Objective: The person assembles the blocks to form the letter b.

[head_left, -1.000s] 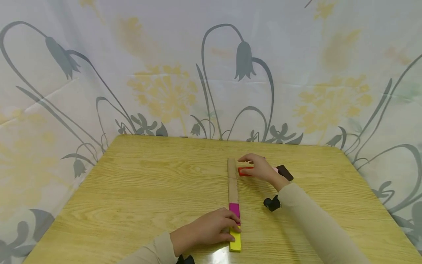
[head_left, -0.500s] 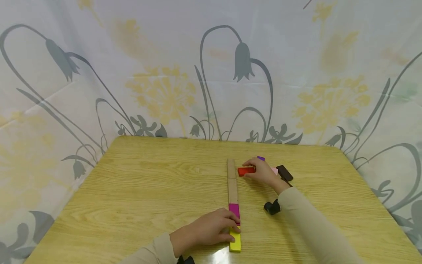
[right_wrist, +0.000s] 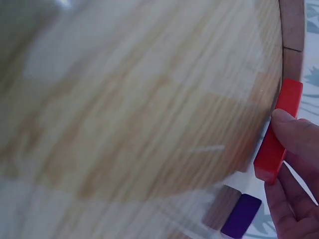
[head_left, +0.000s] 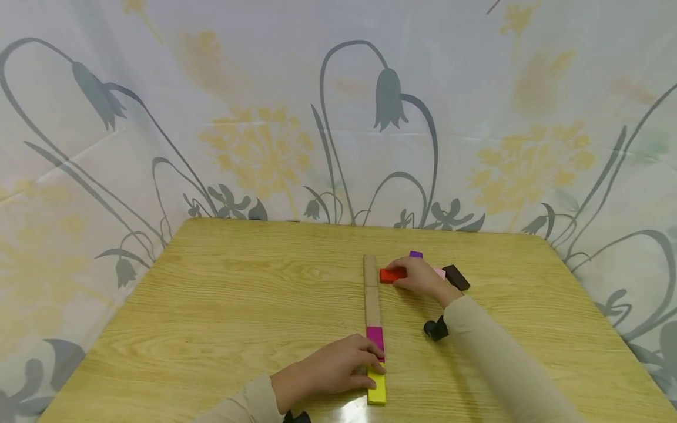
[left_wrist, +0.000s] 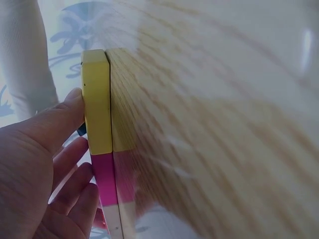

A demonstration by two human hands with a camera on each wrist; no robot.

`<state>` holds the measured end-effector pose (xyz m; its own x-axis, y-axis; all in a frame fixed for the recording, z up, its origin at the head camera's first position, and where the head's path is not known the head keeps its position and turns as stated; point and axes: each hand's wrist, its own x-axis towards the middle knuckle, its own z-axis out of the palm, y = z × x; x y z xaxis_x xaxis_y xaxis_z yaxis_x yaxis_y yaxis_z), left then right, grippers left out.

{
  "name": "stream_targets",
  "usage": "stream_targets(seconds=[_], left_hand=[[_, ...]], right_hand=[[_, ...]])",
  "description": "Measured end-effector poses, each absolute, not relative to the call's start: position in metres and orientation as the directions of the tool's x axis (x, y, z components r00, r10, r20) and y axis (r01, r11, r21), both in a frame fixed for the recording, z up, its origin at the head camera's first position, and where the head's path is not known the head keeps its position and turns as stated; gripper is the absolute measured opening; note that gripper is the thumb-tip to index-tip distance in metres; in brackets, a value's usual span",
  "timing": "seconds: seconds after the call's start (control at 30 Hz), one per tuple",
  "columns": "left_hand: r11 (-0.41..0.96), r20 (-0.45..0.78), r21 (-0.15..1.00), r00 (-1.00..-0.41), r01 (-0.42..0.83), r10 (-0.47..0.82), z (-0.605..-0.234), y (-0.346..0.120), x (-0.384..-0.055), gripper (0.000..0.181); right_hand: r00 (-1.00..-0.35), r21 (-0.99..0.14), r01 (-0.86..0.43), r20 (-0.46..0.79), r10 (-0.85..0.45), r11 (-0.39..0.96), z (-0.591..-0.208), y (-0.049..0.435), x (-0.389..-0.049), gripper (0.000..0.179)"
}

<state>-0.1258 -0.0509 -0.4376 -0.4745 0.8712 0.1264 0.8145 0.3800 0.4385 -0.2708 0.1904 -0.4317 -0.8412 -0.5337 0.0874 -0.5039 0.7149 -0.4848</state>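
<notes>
A straight row of blocks runs away from me: a yellow block (head_left: 376,392) nearest, then a magenta block (head_left: 375,338), then plain wooden blocks (head_left: 372,305). My left hand (head_left: 335,364) rests on the near end of this row. In the left wrist view its thumb (left_wrist: 75,102) touches the yellow block, and the relaxed fingers lie by the yellow and magenta ones. Just right of the row's far end, my right hand (head_left: 420,276) pinches a red block (right_wrist: 278,134) between thumb and fingers. The red block lies crosswise to the row in the head view, a narrow gap away.
Behind the right hand lie a purple block (head_left: 416,254), a pink block (head_left: 440,273) partly hidden by the hand, and a dark block (head_left: 456,278). The wood-grain table (head_left: 238,282) ends at a flower-patterned cloth (head_left: 254,76).
My right hand drew back a little to the right from the red block's near end, then closed on it; the block has shifted slightly left. The left hand has stayed put.
</notes>
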Motion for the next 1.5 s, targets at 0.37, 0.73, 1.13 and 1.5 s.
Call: stream_targets(seconds=[0.37, 0.73, 1.13, 1.5], left_hand=[[0.384, 0.115, 0.442, -0.476, 0.81, 0.872, -0.438, -0.051, -0.125, 0.022], [0.389, 0.114, 0.434, -0.478, 0.812, 0.871, -0.439, -0.052, -0.125, 0.023], [0.381, 0.133, 0.428, -0.474, 0.82, 0.871, -0.438, -0.05, -0.125, 0.022], [0.381, 0.128, 0.429, -0.473, 0.819, 0.872, -0.434, -0.051, -0.124, 0.021]], right_hand=[[-0.802, -0.482, -0.557, 0.1, -0.59, 0.676, -0.419, 0.194, -0.252, 0.029], [-0.717, -0.499, -0.653, 0.164, -0.677, 0.57, -0.42, 0.196, -0.218, 0.028], [-0.713, -0.478, -0.655, 0.134, -0.688, 0.585, -0.424, 0.2, -0.192, 0.03], [-0.66, -0.459, -0.698, 0.112, -0.743, 0.55, -0.432, 0.199, -0.189, 0.028]])
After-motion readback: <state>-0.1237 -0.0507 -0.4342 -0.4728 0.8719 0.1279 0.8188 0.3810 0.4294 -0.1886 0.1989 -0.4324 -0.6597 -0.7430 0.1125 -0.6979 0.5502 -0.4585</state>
